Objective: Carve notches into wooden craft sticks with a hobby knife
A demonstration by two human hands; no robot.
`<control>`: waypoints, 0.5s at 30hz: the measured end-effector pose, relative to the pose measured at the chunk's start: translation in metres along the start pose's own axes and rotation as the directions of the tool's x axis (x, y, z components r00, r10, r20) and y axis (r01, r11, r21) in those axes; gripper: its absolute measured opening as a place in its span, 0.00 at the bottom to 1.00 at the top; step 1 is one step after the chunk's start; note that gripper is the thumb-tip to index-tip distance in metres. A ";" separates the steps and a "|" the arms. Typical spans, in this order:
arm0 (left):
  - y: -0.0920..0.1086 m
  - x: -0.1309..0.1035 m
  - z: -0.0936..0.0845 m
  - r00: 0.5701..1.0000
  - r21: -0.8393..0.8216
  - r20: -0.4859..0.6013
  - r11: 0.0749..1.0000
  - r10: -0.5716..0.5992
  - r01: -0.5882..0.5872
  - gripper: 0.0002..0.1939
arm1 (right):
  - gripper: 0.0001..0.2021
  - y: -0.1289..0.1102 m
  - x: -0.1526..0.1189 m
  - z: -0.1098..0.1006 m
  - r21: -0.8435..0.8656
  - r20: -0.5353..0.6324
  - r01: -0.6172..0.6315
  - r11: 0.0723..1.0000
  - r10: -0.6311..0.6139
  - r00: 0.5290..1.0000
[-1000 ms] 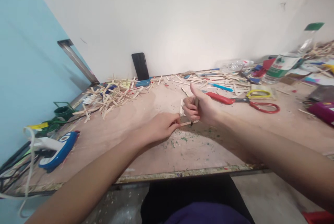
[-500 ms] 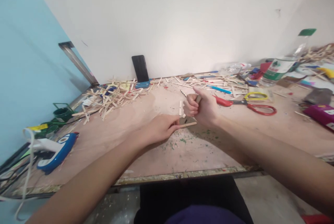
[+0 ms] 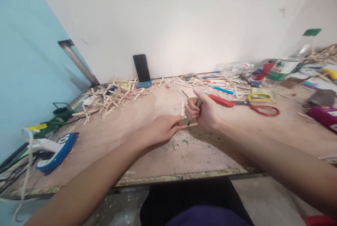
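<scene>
On the pinkish table, my left hand presses with closed fingers on the left end of a flat wooden stick. My right hand is a fist around a slim tool with a dark tip; the tip meets the stick just right of my left fingers. Most of the tool is hidden by the fist. Another pale stick lies just beyond my left fingertips. A patterned strip lies behind my right hand. Green crumbs are scattered nearer the table edge.
Piles of wooden sticks lie along the back. A black phone leans on the wall. Red-and-yellow-handled scissors lie right of my right hand. A bottle stands farther right; a blue-and-white tool lies left.
My right hand has moved slightly left and down, bringing the dark tip down onto the stick. More of the scissors' red part shows. My left hand stays in place.
</scene>
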State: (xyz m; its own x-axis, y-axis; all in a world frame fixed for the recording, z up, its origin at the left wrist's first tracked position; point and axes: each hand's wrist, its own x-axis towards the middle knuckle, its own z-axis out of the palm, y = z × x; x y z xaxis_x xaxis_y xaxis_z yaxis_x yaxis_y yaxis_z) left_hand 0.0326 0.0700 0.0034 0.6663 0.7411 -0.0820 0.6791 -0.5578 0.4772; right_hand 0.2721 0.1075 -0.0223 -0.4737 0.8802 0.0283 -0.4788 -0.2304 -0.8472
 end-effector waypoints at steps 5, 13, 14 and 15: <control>0.000 0.000 0.000 1.000 0.001 -0.003 1.000 -0.007 0.007 0.17 | 0.22 0.001 -0.001 0.003 -0.010 0.001 0.004 1.000 -0.004 1.000; 0.002 -0.002 0.000 1.000 0.004 -0.009 1.000 0.000 0.000 0.17 | 0.21 0.002 -0.003 0.003 -0.024 -0.018 0.005 1.000 -0.006 1.000; 0.002 -0.002 0.000 1.000 0.004 -0.010 1.000 0.000 0.000 0.17 | 0.21 0.002 -0.003 0.003 -0.025 -0.018 0.005 1.000 -0.006 1.000; 0.002 -0.001 -0.001 1.000 0.006 -0.010 1.000 0.000 0.001 0.17 | 0.21 0.002 -0.003 0.002 -0.027 -0.019 0.006 1.000 -0.007 1.000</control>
State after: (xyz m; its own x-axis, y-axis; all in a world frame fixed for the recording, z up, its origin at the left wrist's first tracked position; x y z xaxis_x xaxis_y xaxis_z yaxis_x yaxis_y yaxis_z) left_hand 0.0332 0.0679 0.0051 0.6630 0.7449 -0.0739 0.6813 -0.5596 0.4718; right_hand 0.2709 0.1033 -0.0228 -0.4568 0.8893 0.0241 -0.4618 -0.2139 -0.8608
